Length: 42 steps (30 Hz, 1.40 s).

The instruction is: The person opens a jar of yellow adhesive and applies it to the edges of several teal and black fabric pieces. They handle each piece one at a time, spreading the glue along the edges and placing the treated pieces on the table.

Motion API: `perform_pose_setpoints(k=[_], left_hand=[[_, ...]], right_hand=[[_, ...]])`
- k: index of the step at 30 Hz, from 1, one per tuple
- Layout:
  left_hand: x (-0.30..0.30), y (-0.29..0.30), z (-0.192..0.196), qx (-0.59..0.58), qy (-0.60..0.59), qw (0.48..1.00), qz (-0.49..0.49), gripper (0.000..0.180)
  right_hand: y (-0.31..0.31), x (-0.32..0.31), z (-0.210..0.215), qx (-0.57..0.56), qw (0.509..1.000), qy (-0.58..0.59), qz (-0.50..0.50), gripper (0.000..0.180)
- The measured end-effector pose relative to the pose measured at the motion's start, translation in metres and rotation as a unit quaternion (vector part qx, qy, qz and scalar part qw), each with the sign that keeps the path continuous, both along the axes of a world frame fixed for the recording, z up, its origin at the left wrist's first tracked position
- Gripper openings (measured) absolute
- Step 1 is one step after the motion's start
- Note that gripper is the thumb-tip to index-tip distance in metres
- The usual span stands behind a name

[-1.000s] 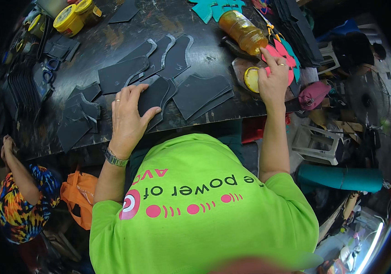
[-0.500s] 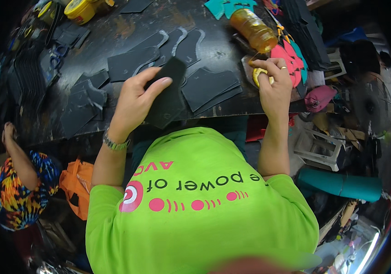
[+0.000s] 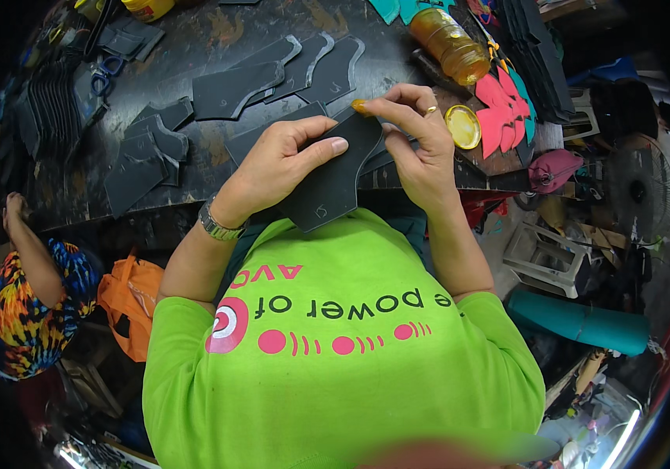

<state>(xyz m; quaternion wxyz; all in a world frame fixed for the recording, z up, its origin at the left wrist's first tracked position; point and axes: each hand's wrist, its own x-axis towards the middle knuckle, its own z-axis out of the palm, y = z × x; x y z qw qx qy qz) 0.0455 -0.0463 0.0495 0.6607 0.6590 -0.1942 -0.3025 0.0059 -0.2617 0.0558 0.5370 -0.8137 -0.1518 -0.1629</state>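
My left hand grips a flat black cut piece, thumb on its top face, above the table's near edge. The piece looks like leather or a thin sheet; I cannot tell which. My right hand reaches to its upper edge, the index finger stretched out and the thumb apart from it. Amber paste covers that fingertip, which meets the piece near its top corner. Right of this hand is a round yellow lid smeared with paste. Behind the lid, a jar of amber stuff lies on its side.
More black pieces, some with pale curved edges, lie across the dark table. Blue-handled scissors and stacked strips are at left. Red leaf-like cutouts lie at right. Another person's arm shows at far left.
My right hand has moved left from over the lid to the black piece's upper edge, paste on its fingertip. My left hand has shifted right with the piece, which now tilts more flatly.
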Motion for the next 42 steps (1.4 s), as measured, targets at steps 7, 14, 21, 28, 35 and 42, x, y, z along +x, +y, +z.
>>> perform_pose_setpoints(k=[7, 14, 21, 28, 35, 42], left_hand=[[0.0, 0.001, 0.001, -0.015, 0.014, 1.0, 0.01, 0.025], [0.003, 0.002, -0.001, -0.119, 0.123, 0.984, 0.054, 0.025], [0.009, -0.001, -0.007, -0.081, 0.039, 0.993, 0.071, 0.025], [0.005, -0.005, -0.008, -0.086, 0.029, 0.992, 0.088, 0.024], [0.008, -0.004, -0.01, -0.146, 0.073, 0.982, 0.093, 0.022], [0.012, -0.002, -0.012, -0.205, 0.147, 0.964, 0.084, 0.02]], right_hand=[[0.0, -0.003, -0.009, 0.024, 0.999, -0.019, -0.021, 0.042], [-0.006, -0.015, -0.013, 0.102, 0.995, 0.002, -0.003, 0.04], [0.003, -0.014, -0.014, 0.143, 0.989, -0.009, -0.027, 0.05], [0.013, -0.013, -0.019, 0.032, 0.999, 0.0, -0.031, 0.054], [0.014, -0.018, -0.021, -0.003, 1.0, -0.02, -0.022, 0.053], [0.014, -0.021, -0.027, 0.026, 0.999, -0.037, 0.02, 0.052]])
